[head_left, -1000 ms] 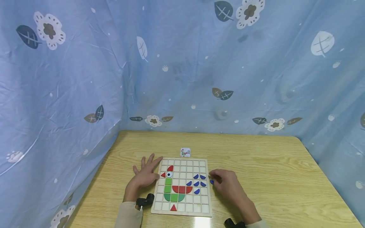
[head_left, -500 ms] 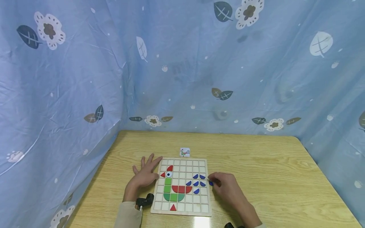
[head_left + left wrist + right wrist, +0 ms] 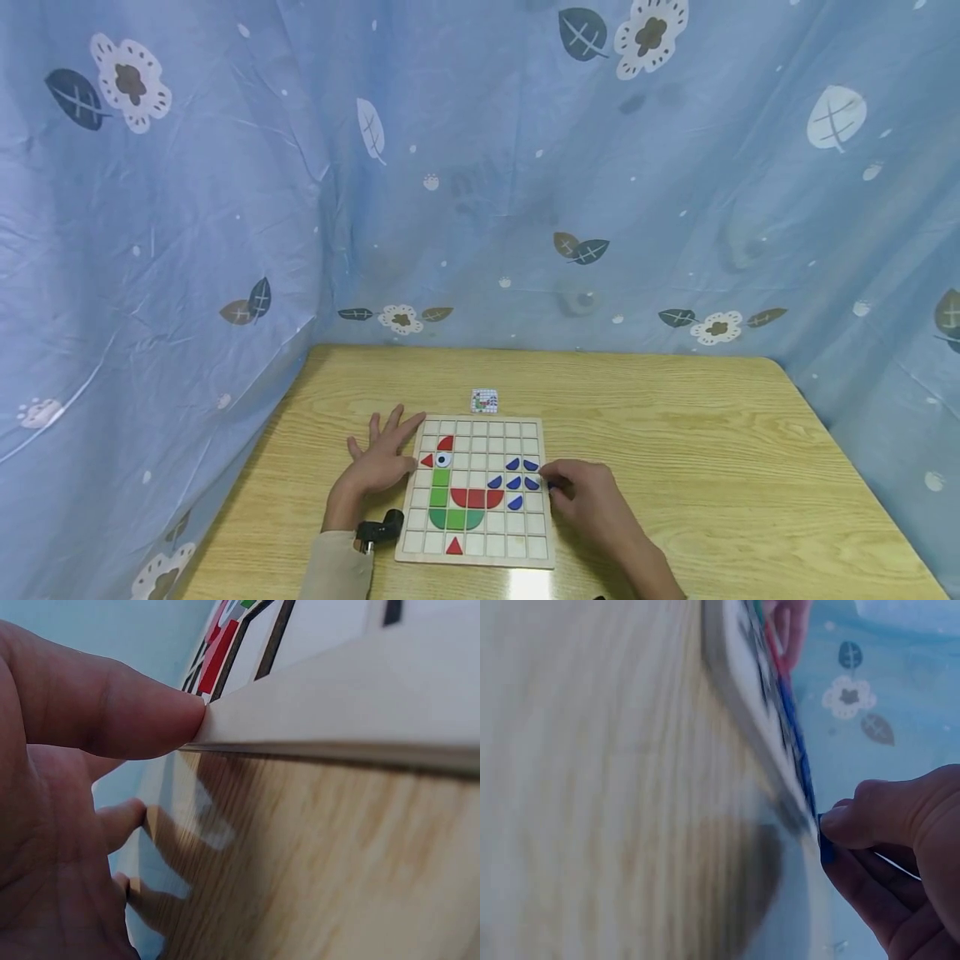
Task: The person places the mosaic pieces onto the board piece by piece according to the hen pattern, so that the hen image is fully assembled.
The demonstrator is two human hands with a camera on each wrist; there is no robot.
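Note:
A wooden grid board (image 3: 496, 546) lies on the table, bearing a bird pattern of red, green and blue pieces with a round eye piece (image 3: 443, 459). Along its left edge my left hand (image 3: 378, 463) rests with fingers spread; in the left wrist view the thumb (image 3: 142, 712) touches the board's side. Between thumb and finger my right hand (image 3: 596, 500) pinches a blue half-round piece (image 3: 826, 849), just off the board's right edge. Most of that piece is hidden in the head view. Several similar blue pieces (image 3: 513, 482) sit in nearby cells.
A small pattern card (image 3: 484, 401) lies just beyond the board's far edge. The wooden table (image 3: 675, 433) extends around the board. Blue patterned cloth (image 3: 480, 167) hangs behind the table and at both sides.
My right hand has moved a little left toward the board's right edge, carrying the blue half-round piece. The left hand has stayed in place against the board.

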